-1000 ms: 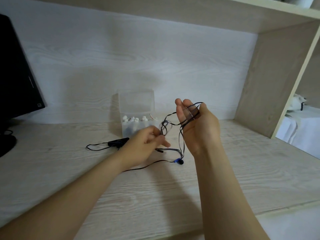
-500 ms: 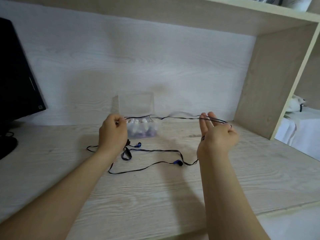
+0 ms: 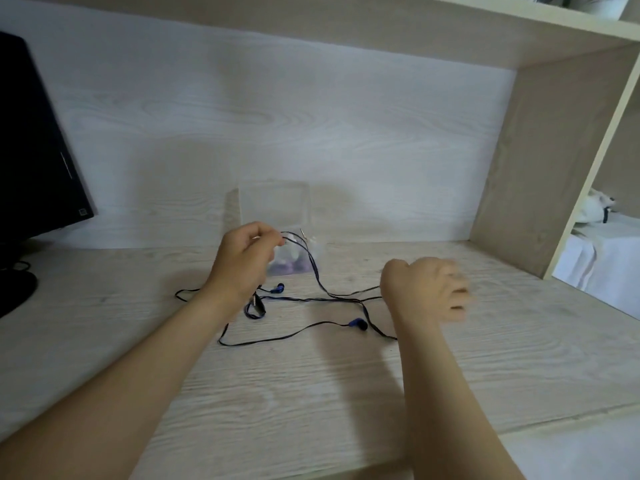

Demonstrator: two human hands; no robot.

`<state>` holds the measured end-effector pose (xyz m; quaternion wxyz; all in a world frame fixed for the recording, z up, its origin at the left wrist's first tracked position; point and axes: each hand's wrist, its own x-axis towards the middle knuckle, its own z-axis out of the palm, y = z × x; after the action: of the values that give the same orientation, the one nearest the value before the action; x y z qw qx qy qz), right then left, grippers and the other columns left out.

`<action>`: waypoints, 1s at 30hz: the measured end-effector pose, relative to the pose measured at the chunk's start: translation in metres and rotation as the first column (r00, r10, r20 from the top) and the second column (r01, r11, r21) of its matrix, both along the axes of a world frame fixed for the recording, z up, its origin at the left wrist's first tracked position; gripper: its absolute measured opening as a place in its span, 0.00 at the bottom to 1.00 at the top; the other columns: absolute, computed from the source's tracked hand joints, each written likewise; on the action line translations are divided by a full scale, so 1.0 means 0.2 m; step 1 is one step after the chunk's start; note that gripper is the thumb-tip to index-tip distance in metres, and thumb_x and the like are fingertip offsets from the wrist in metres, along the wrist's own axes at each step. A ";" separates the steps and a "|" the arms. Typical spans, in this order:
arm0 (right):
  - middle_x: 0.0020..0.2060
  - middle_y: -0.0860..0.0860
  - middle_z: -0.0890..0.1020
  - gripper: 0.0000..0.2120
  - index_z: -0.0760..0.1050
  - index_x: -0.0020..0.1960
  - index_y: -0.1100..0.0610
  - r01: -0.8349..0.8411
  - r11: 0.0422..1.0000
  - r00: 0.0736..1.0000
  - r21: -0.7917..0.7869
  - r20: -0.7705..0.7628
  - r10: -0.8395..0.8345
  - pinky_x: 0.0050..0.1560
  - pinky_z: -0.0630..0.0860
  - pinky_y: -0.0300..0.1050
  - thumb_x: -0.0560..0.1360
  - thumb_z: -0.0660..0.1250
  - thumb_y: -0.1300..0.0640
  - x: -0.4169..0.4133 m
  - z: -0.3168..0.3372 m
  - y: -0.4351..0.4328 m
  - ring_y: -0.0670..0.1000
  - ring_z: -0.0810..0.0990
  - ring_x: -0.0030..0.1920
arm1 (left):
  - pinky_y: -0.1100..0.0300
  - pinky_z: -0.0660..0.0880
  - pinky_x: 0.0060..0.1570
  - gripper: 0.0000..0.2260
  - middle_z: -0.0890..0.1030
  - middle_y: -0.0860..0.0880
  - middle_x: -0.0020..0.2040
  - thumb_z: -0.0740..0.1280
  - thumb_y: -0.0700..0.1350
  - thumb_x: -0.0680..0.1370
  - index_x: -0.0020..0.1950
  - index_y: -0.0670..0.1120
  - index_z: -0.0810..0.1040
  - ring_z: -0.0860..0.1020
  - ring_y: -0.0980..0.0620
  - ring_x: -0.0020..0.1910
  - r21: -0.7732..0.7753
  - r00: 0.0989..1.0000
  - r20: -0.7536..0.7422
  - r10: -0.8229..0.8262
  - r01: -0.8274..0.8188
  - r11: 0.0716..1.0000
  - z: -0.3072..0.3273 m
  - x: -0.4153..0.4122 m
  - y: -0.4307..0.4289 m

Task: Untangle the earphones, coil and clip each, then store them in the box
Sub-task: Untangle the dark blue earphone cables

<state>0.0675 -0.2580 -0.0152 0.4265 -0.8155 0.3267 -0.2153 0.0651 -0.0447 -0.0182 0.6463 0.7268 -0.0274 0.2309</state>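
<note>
One earphones (image 3: 358,323) strand pinched in left hand (image 3: 246,263) fingers (image 3: 272,239), held high to free tangle; right hand (image 3: 422,289) blurred, hold unclear.

You face a tabletop (image 3: 346,403) of pale wood-grain laminate, set inside a shelving alcove. Behind it, a whitish wood-grain back panel (image 3: 277,116) rises to an overhead shelf (image 3: 381,26) of the same pale board. At your right, a vertical side panel (image 3: 540,161) closes the alcove; its front edge is cream. At your far left, a black monitor (image 3: 31,150) stands on a dark round base (image 3: 15,289) on the tabletop. Beyond the side panel, a white cloth (image 3: 602,261) covers a lower surface, and a white soft object (image 3: 594,209) lies on it. Lighting is dim and diffuse.
</note>
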 end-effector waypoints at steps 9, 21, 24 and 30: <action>0.57 0.45 0.84 0.22 0.77 0.68 0.48 -0.787 0.552 0.460 -0.277 0.333 0.823 0.55 0.76 0.37 0.75 0.69 0.56 -0.10 0.03 0.16 0.44 0.81 0.60 | 0.57 0.68 0.32 0.08 0.71 0.48 0.33 0.67 0.42 0.83 0.47 0.42 0.83 0.65 0.51 0.31 -0.117 0.903 -0.132 -0.409 0.395 0.911 0.04 -0.07 -0.03; 0.25 0.50 0.67 0.14 0.76 0.38 0.65 -0.712 0.686 0.509 -0.154 0.558 0.655 0.32 0.63 0.42 0.78 0.67 0.57 -0.07 0.07 0.18 0.47 0.63 0.29 | 0.55 0.62 0.38 0.13 0.59 0.49 0.34 0.55 0.41 0.80 0.38 0.45 0.73 0.52 0.51 0.30 -0.192 0.723 -0.380 -0.577 0.549 0.814 0.06 -0.08 0.03; 0.25 0.46 0.73 0.16 0.77 0.38 0.54 -0.569 0.761 0.615 -0.312 0.452 0.645 0.33 0.68 0.47 0.82 0.64 0.50 -0.01 0.00 0.20 0.49 0.71 0.30 | 0.54 0.69 0.44 0.15 0.64 0.48 0.34 0.57 0.45 0.84 0.38 0.46 0.71 0.59 0.52 0.28 -0.266 0.733 -0.294 -0.613 0.553 0.790 0.06 -0.08 0.03; 0.36 0.52 0.81 0.15 0.80 0.47 0.53 -0.599 0.630 0.695 -0.495 0.068 0.715 0.39 0.76 0.50 0.84 0.59 0.48 0.01 -0.12 0.24 0.61 0.79 0.40 | 0.51 0.76 0.52 0.14 0.81 0.46 0.40 0.63 0.46 0.87 0.48 0.41 0.83 0.78 0.49 0.38 -0.211 0.890 -0.103 -0.445 0.417 0.884 0.05 -0.04 0.02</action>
<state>0.0692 -0.2090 -0.0384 0.3206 -0.9158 -0.1118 -0.2145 0.0568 -0.0405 -0.0088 0.7458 0.6548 -0.1191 0.0279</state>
